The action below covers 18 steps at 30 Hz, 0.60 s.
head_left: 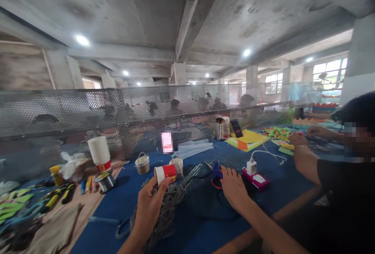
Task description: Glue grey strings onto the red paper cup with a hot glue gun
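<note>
My left hand (150, 199) is closed round a red and white paper cup (165, 173), held tilted on its side above a heap of grey cord (171, 203). My right hand (234, 187) has its fingers over a blue glue gun (216, 174) on the blue table; part of the tool is hidden by the hand. Clear thin sticks (195, 171) lie between the two hands. Behind the cup stand two small cord-wrapped cups with handles, one of them a beige cup (142, 164) and the other partly covered by the held cup.
A stack of paper cups (99, 150) and a spool of wire (106, 182) stand at left, near pliers (68, 192) and scissors (32, 213). A magenta power strip (256, 180) with a charger sits right. A co-worker's arm (304, 164) reaches over the table. Perforated metal screen (131, 113) behind.
</note>
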{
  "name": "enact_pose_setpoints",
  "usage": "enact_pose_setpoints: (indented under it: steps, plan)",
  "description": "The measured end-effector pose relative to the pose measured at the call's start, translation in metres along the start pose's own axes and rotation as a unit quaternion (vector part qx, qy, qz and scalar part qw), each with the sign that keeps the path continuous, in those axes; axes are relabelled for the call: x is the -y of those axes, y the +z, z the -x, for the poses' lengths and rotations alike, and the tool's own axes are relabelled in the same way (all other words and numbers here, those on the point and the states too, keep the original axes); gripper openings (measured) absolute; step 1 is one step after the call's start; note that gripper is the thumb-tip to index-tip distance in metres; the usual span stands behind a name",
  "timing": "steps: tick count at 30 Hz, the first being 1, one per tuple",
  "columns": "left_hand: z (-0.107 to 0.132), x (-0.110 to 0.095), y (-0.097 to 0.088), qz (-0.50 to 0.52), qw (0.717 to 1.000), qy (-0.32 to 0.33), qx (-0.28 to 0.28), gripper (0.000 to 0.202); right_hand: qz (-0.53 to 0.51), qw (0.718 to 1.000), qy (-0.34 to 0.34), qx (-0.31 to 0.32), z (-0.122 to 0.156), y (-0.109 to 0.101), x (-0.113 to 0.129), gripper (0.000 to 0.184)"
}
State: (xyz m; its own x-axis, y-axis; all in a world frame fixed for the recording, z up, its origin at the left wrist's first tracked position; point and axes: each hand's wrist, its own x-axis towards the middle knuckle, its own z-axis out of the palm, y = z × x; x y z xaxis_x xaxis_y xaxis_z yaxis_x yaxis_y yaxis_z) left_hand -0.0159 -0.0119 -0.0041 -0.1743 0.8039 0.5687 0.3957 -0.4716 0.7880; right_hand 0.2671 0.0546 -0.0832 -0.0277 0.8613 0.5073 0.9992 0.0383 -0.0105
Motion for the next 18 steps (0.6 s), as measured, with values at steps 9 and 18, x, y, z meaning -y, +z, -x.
enact_pose_setpoints:
  steps: [9,18]
  plan:
    - [0.002,-0.010,0.000,0.010,1.000,-0.023,0.004,0.040,-0.189,0.980,-0.030,-0.053,-0.002,-0.046,0.017,0.029]
    - [-0.001,-0.001,-0.004,0.037,0.998,-0.049,-0.004,0.042,-0.702,0.654,-0.084,0.268,-0.026,-0.067,0.086,0.048]
